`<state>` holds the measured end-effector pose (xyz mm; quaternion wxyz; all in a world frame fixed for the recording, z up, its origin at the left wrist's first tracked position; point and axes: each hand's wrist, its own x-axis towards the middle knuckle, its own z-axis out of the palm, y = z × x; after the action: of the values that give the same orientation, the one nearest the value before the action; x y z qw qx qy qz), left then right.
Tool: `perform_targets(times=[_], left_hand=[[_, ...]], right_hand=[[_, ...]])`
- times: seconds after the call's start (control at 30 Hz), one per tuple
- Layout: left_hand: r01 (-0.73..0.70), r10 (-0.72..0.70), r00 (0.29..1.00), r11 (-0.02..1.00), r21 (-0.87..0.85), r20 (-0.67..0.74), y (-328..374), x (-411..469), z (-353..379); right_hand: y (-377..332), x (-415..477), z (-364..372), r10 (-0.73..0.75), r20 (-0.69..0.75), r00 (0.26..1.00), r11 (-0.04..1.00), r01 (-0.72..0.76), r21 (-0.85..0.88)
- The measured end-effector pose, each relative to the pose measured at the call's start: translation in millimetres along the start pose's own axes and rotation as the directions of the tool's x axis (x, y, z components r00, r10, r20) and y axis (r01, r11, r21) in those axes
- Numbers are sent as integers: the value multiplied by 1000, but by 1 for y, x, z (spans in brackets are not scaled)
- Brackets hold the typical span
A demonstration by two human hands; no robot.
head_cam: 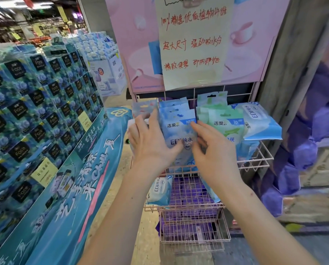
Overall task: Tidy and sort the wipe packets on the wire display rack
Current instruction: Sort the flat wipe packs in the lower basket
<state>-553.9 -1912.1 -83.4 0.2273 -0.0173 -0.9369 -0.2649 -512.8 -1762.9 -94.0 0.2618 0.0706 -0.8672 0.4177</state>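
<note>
**Head view: both hands on blue packets, top tier of rack**

Head camera looks down a shop aisle. Speckled beige floor (pixel 148 243). Along the left side, a long teal display (pixel 68 188) stacked with dark-labelled tissue boxes (pixel 35 104); count not possible, boxes blur toward the far end. Behind the rack, a pink backboard (pixel 133 44) carrying one handwritten paper sign (pixel 193 41), top edge cut off by the frame. Purple goods at far right are too blurred to identify.

Pink wire display rack (pixel 259 159): three tiers visible, lowest one partly cut by the forearms.

Top tier, left to right: upright blue wipe packets (pixel 176 119), at least three edges showing, exact number unclear; green wipe packets (pixel 223 119), at least two; one larger blue pack (pixel 261 121) lying tilted at the right edge. Middle tier: one blue pack (pixel 159 190) at the left edge over purple packets (pixel 190 192), uncounted.

Left hand (pixel 150 142): fingers wrapped round the left edge of the front blue packet, thumb across its face. Right hand (pixel 211 150): fingers curled, fingertips at that packet's right edge, between blue and green rows.
</note>
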Motion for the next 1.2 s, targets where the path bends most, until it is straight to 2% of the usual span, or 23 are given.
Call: perform_targets(times=[0.07, 0.23, 0.3, 0.37, 0.43, 0.5, 0.57, 0.63, 0.7, 0.9, 0.97, 1.1, 1.2], left_hand=[[-29, 29, 999, 1000, -9, -21, 2, -4, -1], [-119, 114, 989, 992, -46, -95, 13, -17, -1], [-182, 172, 976, 981, -70, -133, 18, -24, 0], [-216, 199, 970, 968, -124, -139, 27, -33, 2], [-260, 236, 961, 948, -183, -144, 37, -41, 4], [-292, 266, 954, 925, -241, -138, 44, -50, 7], [-300, 277, 954, 906, -298, -117, 49, -62, 10], [-299, 285, 954, 889, -347, -93, 52, -73, 15], [-292, 289, 955, 873, -390, -68, 54, -82, 22], [-277, 288, 956, 825, -492, -55, 67, -92, 36], [-213, 263, 965, 799, -563, 7, 78, -98, 36], [82, 183, 946, 665, -743, 268, 101, -111, 39], [314, 246, 860, 437, -843, 448, 119, -123, 46]], right_hand=[[-3, -6, -8, -12, -80, 997, 996, 19, 92], [0, -7, -36, -19, -281, 960, 982, 71, 177], [7, -3, -53, -51, -430, 901, 988, 108, 110], [21, 4, -70, -37, -512, 858, 999, 38, -9], [36, 14, -83, 104, -444, 890, 982, -164, -98], [50, 25, -91, 283, -255, 925, 938, -322, -127], [59, 31, -98, 366, -86, 927, 923, -373, -98], [65, 31, -105, 362, -18, 932, 928, -362, -84], [66, 28, -109, 363, -20, 931, 930, -364, -57], [67, 12, -109, 401, -270, 876, 910, -348, 224], [67, 0, -116, 419, -285, 862, 889, -326, 322], [56, -42, -126, 392, -341, 855, 866, -218, 450], [51, -91, -116, 376, -370, 849, 819, -117, 562]])
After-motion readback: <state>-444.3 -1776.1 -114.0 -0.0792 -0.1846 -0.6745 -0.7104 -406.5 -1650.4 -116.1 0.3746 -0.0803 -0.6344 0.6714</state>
